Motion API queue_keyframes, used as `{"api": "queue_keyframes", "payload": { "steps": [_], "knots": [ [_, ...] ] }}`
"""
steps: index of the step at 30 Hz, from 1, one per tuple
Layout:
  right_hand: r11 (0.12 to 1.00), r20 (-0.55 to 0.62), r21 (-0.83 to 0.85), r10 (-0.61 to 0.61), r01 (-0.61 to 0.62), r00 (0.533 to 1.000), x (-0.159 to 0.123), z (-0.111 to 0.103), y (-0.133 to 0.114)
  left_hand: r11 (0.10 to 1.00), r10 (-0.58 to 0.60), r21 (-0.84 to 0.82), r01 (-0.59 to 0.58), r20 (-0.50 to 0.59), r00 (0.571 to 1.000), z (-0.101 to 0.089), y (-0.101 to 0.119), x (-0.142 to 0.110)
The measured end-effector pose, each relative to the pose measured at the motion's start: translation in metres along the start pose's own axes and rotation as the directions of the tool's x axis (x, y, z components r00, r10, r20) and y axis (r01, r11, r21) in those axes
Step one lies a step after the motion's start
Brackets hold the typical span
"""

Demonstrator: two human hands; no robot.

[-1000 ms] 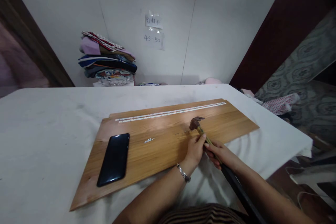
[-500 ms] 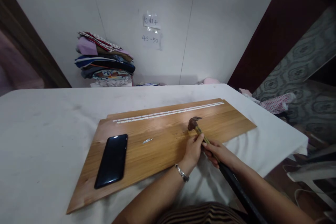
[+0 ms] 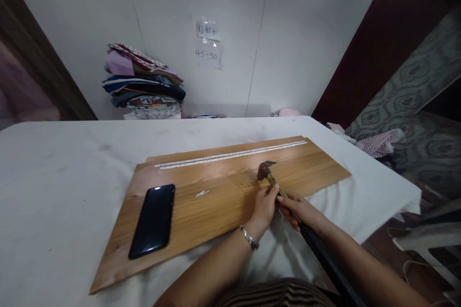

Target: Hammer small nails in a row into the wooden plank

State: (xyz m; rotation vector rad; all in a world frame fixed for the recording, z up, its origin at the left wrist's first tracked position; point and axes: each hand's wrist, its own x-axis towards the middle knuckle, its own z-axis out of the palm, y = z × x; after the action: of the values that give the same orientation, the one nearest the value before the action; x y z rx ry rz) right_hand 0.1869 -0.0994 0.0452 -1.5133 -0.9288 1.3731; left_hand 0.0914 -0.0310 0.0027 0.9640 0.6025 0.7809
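Both hands grip a claw hammer [image 3: 264, 171] with a rusty brown head and a long handle, dark toward its lower end. My left hand [image 3: 265, 204] is closed around the neck just below the head. Behind it, my right hand [image 3: 293, 208] wraps the handle lower down. The hammer's head is over the wooden board [image 3: 216, 211], close to its surface; whether it touches I cannot tell. Small dark marks dot the wood left of the head. Several loose nails [image 3: 202, 194] lie on the board, left of my hands.
A black phone [image 3: 153, 220] rests on the board's left end. Two white measuring strips [image 3: 230, 154] run along its far side. The board lies on a white-covered table [image 3: 54, 192]. Folded cloth [image 3: 144, 79] is stacked at the back left, against a wall with paper notes [image 3: 209, 43].
Hardly anything differs. Both hands keep the same grip on the hammer, and its head stays in nearly the same spot over the board. The view has shifted very slightly.
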Motion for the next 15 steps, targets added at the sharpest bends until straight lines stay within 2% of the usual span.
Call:
{"api": "queue_keyframes", "payload": {
  "steps": [7,15],
  "knots": [
    [1.000,-0.017,0.013,-0.021,0.021,1.000,-0.0027,0.0005,0.0005,1.000,-0.022,-0.002,0.022,0.031,0.999,0.0005,-0.0039,0.0023],
    [0.999,-0.005,0.031,-0.014,0.014,1.000,0.0011,-0.0004,0.0032,0.999,0.013,0.031,-0.014,0.015,1.000,-0.0015,-0.0045,0.0029]
  ]
}}
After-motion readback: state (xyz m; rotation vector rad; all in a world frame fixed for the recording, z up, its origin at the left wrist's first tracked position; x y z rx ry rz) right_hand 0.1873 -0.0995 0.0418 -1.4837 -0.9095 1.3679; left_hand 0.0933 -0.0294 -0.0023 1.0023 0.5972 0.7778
